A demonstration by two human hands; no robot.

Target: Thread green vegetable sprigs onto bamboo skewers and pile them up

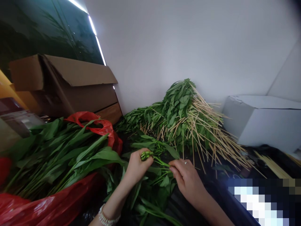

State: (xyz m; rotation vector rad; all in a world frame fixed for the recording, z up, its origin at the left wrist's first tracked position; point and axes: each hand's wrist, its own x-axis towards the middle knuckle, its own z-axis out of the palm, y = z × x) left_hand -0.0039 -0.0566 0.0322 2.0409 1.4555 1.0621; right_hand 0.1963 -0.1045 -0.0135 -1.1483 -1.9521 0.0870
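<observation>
Both hands low, fingers curled

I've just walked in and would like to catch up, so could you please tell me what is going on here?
A person is sorting or gathering, it seems, over loose leafy greens. The left hand grips a small bunch of green stems, while the right hand pinches a green sprig beside it. At the left, an open red plastic bag holds long-leaved greens. Ahead, a leafy heap stands with many thin pale sticks.
</observation>
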